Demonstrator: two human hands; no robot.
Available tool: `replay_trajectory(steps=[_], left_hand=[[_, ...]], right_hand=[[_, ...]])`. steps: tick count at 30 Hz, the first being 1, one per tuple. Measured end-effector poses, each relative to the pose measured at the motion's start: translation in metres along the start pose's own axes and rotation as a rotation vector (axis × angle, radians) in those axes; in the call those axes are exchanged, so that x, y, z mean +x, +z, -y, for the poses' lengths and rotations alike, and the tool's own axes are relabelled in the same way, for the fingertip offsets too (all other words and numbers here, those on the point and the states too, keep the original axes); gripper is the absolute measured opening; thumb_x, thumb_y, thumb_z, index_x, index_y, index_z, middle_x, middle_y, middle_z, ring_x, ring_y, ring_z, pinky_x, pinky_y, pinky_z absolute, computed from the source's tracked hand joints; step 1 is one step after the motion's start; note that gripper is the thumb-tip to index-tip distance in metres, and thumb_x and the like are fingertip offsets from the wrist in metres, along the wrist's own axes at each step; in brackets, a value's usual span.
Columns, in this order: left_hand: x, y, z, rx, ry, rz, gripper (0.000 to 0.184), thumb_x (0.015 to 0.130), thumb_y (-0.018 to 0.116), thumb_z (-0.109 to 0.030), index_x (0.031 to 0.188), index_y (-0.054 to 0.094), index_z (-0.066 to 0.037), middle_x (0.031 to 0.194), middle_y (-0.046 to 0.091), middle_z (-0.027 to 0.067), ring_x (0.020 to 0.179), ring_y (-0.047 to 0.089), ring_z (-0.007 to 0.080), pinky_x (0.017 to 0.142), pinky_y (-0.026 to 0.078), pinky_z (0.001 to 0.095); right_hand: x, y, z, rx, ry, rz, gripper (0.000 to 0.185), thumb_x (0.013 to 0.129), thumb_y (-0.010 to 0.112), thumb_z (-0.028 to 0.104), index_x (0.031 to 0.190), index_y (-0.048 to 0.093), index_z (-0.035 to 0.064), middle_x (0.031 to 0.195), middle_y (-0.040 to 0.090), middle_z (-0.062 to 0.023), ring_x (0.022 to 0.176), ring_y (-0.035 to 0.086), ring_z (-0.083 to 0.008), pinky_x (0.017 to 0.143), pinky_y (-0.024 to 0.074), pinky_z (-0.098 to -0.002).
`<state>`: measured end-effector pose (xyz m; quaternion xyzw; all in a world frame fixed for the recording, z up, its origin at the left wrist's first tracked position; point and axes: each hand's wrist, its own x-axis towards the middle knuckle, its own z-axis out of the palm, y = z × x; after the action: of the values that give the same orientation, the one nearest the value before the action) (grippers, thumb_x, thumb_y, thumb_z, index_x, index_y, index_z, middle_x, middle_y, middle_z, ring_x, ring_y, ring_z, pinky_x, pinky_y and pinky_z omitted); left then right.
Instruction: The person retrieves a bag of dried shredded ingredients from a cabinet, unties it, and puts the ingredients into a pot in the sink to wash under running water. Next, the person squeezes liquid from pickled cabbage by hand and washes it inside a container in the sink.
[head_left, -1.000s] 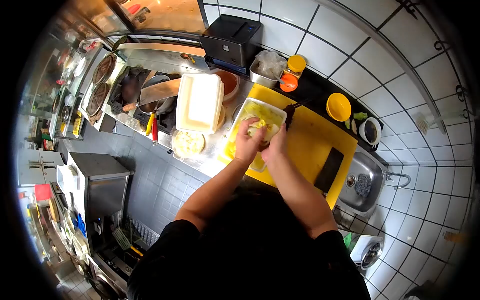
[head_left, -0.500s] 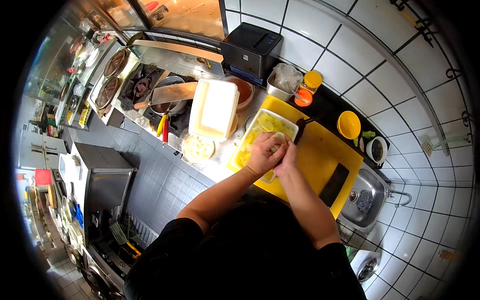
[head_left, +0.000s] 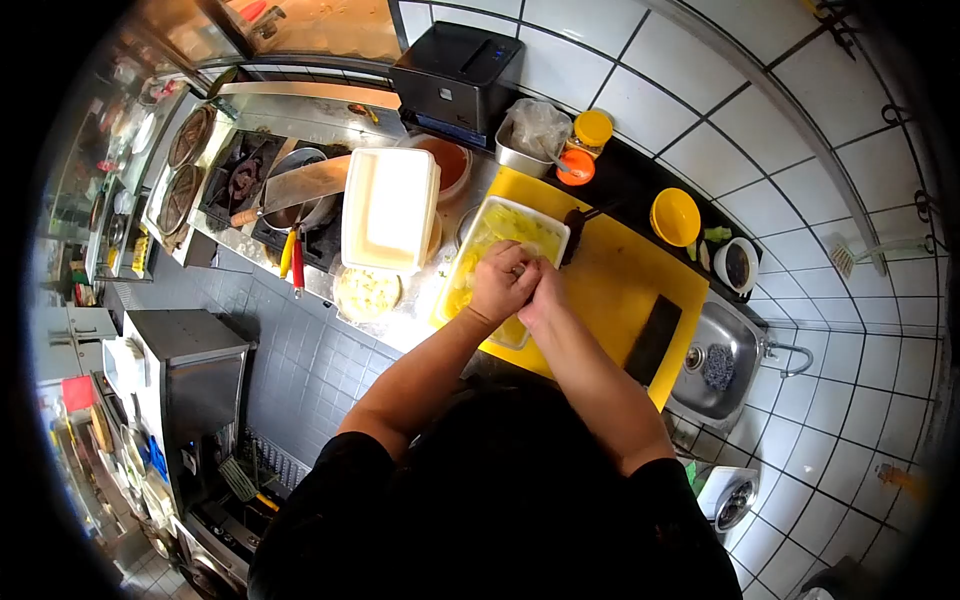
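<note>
My left hand and my right hand press together over a white rectangular tub of pale yellow-green cut vegetable. Fingers of both are closed, and whatever lies between them is hidden in this frame. Under the tub is a yellow cutting board, with a dark cleaver blade on its right part. Left of the tub stands an empty cream container. Beside that, a clear bag or bowl of pale pieces sits at the counter's edge.
A large cleaver lies across a pot on the stove. Red and yellow handles stick out over the counter edge. Behind are a black printer, a yellow bowl and an orange-lidded jar. A sink is at right.
Both hands have closed together from a looser hold on a handful of the pale vegetable, which is now out of sight. The camera view has shifted slightly.
</note>
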<state>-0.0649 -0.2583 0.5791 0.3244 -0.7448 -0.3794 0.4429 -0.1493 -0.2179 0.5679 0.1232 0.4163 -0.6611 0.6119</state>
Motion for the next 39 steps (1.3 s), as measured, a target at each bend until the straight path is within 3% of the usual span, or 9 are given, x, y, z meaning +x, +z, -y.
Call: replay_trajectory(steps=[2,5,14,39], left_hand=[[0.000,0.001,0.002,-0.005,-0.029,0.011,0.007,0.078,0.071,-0.007,0.080,0.067,-0.002,0.083,0.065,0.0164,0.078,0.064,0.0350,0.071,0.052,0.0396],[-0.001,0.002,0.006,-0.024,-0.029,0.010,0.008,0.078,0.070,-0.008,0.081,0.066,-0.002,0.082,0.065,0.0162,0.076,0.064,0.0350,0.070,0.052,0.0396],[0.000,0.002,0.005,-0.019,-0.054,0.010,0.007,0.078,0.069,-0.006,0.081,0.065,-0.001,0.079,0.062,0.0164,0.073,0.062,0.0347,0.068,0.050,0.0387],[-0.001,0.001,0.005,-0.017,-0.044,0.007,0.009,0.078,0.070,-0.006,0.077,0.063,0.000,0.077,0.062,0.0166,0.071,0.062,0.0351,0.065,0.051,0.0395]], right_hand=[[0.004,-0.003,0.000,0.031,0.003,0.014,0.030,0.099,0.046,0.018,0.120,0.061,0.0032,0.118,0.064,-0.0089,0.108,0.064,-0.0202,0.096,0.0527,-0.0329],[0.008,-0.005,-0.004,0.036,-0.016,-0.029,0.030,0.098,0.048,0.016,0.121,0.061,0.0026,0.118,0.063,-0.0086,0.108,0.063,-0.0202,0.096,0.0525,-0.0328],[0.001,0.004,-0.001,0.008,-0.027,-0.012,0.036,0.101,0.046,0.018,0.131,0.055,0.0016,0.126,0.060,-0.0108,0.116,0.060,-0.0218,0.102,0.0500,-0.0365],[0.009,-0.006,-0.007,0.049,0.009,-0.003,0.030,0.100,0.051,0.019,0.125,0.058,0.0025,0.117,0.063,-0.0098,0.108,0.064,-0.0225,0.094,0.0544,-0.0365]])
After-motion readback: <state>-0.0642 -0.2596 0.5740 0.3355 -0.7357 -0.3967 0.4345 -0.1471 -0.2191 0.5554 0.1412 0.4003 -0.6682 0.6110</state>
